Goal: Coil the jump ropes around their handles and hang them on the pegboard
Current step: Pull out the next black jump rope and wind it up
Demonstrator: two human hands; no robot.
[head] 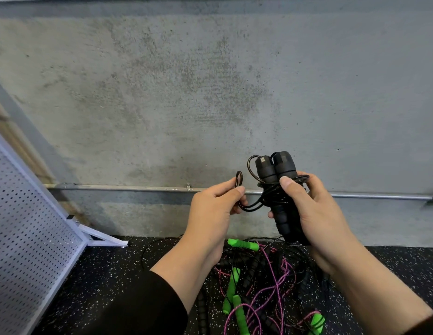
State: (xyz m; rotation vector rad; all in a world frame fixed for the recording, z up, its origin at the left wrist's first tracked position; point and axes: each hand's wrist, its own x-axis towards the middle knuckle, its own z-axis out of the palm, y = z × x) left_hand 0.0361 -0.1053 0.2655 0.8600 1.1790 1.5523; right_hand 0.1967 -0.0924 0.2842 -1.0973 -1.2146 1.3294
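Two black foam handles point(279, 189) stand side by side and nearly upright in the right hand point(319, 213), caps at the top, their long axis running from the floor side up toward the concrete wall point(210, 81). The right fingers point(286, 187) are closed around both handles, thumb pressed across the front over several turns of thin black rope point(271, 197) already wound about the middle of the pair.

Off to the left of the handles, and a little lower than their caps, the left hand point(213, 213) pinches the remaining end loop point(239, 182) of that rope between thumb and forefinger, fingers narrow on it. A short doubled run of cord sags from that pinch across to the wound bundle, so the hands are near each other but not touching.

What matters for the next move, as I judge it, is that the free loop lies to the left of an upright pair: it has to travel crosswise, around the handles' axis, or be tucked under a turn, and the left hand is the one placed to do it while the right keeps the pair steady.

Well apart on the far left leans the white pegboard point(29, 226); I cannot make out any pegs on it. Below the hands, on the speckled floor point(114, 274), lies a tangle of other ropes point(271, 281), pink and black cord with green handles point(243, 244), not yet coiled.
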